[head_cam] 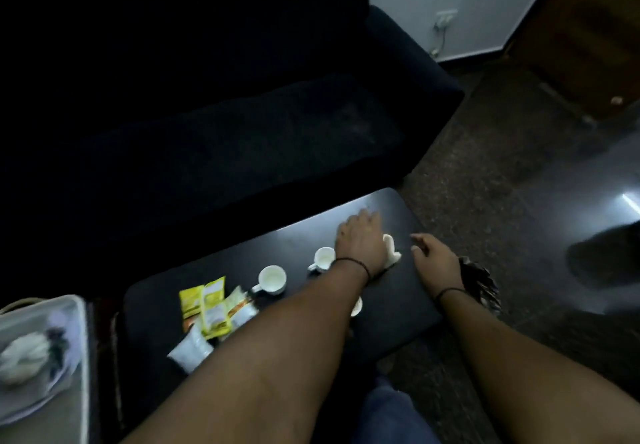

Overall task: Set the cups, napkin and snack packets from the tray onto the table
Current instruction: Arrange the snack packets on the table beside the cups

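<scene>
On the dark low table (388, 326), my left hand (360, 239) lies palm down on a white napkin (393, 253), which sticks out to the right from under the palm. Beside that wrist stands a white cup (323, 259), with a second white cup (272, 279) further left. My left forearm mostly hides a third white cup (356, 305). Yellow and white snack packets (211, 308) lie in a loose pile on the table's near left part. My right hand (434, 258) is over the table's right edge, fingers apart, holding nothing.
A grey tray (74, 308) at the left holds a plate with a white bundle (24, 357). A dark sofa (207, 97) runs along the table's far side. A dark ribbed object (483, 286) sits off the table's right edge, under my right wrist.
</scene>
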